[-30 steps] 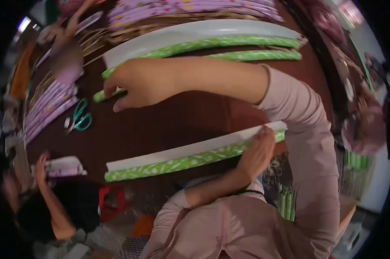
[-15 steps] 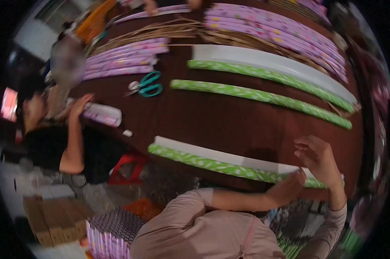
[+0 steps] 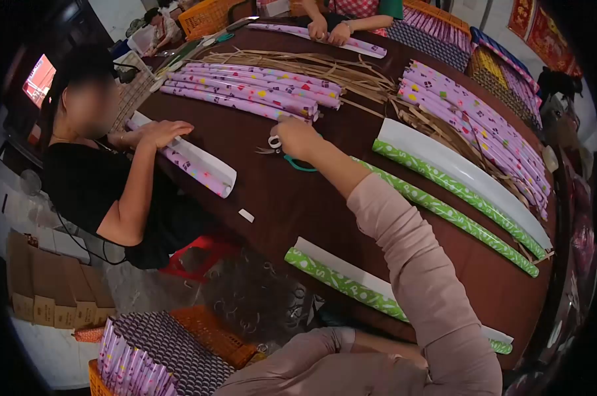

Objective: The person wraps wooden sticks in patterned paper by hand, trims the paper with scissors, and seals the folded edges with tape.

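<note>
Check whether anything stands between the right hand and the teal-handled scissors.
Nothing visible does: the right hand is right at the scissors, hiding part of them from view. A small white item sits near the blades, beside the fingers; whether they touch it is unclear.

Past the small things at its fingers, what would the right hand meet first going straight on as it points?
The right hand would probably meet the bundle of purple patterned rolls just ahead; its height is unclear, so it might pass over them.
</note>
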A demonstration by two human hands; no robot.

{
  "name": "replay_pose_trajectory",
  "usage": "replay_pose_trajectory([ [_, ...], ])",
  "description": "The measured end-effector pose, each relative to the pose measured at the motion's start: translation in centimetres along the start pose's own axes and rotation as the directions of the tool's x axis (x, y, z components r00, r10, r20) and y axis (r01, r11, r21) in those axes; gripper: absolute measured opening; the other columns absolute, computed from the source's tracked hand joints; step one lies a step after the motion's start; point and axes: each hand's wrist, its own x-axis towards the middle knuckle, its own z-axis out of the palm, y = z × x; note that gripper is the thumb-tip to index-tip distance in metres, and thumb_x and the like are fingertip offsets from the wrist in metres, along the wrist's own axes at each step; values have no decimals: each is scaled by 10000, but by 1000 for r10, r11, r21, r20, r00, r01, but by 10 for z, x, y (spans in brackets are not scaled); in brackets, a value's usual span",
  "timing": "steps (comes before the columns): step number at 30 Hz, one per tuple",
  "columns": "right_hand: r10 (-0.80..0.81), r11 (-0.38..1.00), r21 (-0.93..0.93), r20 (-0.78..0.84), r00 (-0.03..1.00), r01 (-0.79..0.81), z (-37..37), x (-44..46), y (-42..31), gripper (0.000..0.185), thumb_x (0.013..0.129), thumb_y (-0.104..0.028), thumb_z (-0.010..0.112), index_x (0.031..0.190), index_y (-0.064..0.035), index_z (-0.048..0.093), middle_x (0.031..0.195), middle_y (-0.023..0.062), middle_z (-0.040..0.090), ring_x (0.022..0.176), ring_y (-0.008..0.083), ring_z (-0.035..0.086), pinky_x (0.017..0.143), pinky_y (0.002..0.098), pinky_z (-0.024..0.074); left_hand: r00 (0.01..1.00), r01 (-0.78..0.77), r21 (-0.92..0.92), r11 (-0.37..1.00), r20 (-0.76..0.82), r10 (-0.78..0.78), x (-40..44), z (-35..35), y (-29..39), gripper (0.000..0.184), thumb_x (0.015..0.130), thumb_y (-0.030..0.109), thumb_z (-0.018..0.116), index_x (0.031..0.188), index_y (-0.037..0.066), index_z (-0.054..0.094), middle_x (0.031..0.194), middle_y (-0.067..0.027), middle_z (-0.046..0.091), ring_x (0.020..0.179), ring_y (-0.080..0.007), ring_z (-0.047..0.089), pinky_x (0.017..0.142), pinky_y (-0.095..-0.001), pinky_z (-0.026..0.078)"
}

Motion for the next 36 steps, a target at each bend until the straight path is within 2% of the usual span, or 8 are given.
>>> replay_pose_trajectory([
  [5, 238, 945, -272, 200, 950, -179, 16, 3, 3, 95, 762, -39, 643, 831, -44, 707, 914, 166, 685, 942, 374, 642, 817, 471, 534, 993, 106, 188, 976, -62, -96, -62, -8, -45, 427, 1000, 202, 355, 1367, 42, 503, 1398, -161, 502, 1289, -298, 453, 1092, -401, 341],
  [10, 223, 958, 268, -478, 850, -101, -39, -22, -51, 167, 881, -116, 585, 1017, -19, 597, 959, 200, 626, 872, 422, 604, 728, 483, 493, 980, 89, 270, 959, -193, -37, -94, 2, -92, 415, 1006, 193, 356, 1364, 48, 508, 1398, -155, 505, 1281, -279, 463, 1075, -390, 360],
  [15, -616, 781, -287, -215, 758, 554, -199, -238, -159, 165, 847, -270, 616, 831, -117, 558, 870, 98, 580, 746, 241, 582, 613, 401, 475, 860, -37, 30, 999, -507, 47, -5, 27, -76, 404, 1013, 184, 356, 1361, 53, 514, 1399, -148, 509, 1273, -259, 474, 1058, -379, 380],
  [18, -286, 889, -428, -245, 927, 161, -289, -399, -203, 270, 967, -314, 505, 796, -106, 510, 851, 83, 554, 680, 253, 489, 571, 359, 413, 752, -43, -67, 997, -660, -12, 47, 55, -7, 398, 1017, 179, 356, 1359, 56, 518, 1399, -144, 511, 1268, -248, 480, 1048, -373, 391],
  [19, 11, 849, -459, -481, 877, -263, -310, -431, -251, 283, 977, -293, 473, 790, -86, 517, 824, 93, 538, 653, 256, 487, 551, 378, 403, 983, -81, -389, 918, -185, 8, 116, -7, 78, 299, 919, 181, 525, 1151, 48, 658, 1145, -124, 639, 993, -221, 584, 845, -326, 444],
  [23, 356, 242, -518, -739, 572, -820, -288, -597, -348, 149, 922, -173, 547, 990, -42, 535, 699, 100, 542, 591, 271, 513, 522, 355, 393, 999, -4, -517, 856, -31, -14, 117, -2, 100, 358, 912, 154, 490, 1208, -16, 599, 1228, -148, 610, 996, -204, 573, 886, -301, 410],
  [27, 593, -147, -607, -686, 422, -781, -286, -625, -340, 243, 836, -225, 731, 952, -36, 630, 749, 86, 600, 647, 296, 586, 556, 401, 468, 1000, -8, -524, 852, -23, -4, 119, -7, 100, 350, 861, 150, 604, 1169, -15, 593, 1206, -151, 613, 949, -243, 579, 876, -334, 438],
  [36, 483, 696, -503, -201, 852, -513, -292, -618, -192, 452, 831, -446, 702, 1079, -79, 610, 987, 85, 593, 971, 273, 577, 876, 426, 454, 996, 44, -611, 791, 89, 13, 120, -13, 100, 400, 835, 116, 631, 1207, -3, 542, 1057, -162, 536, 936, -324, 529, 858, -434, 428],
])
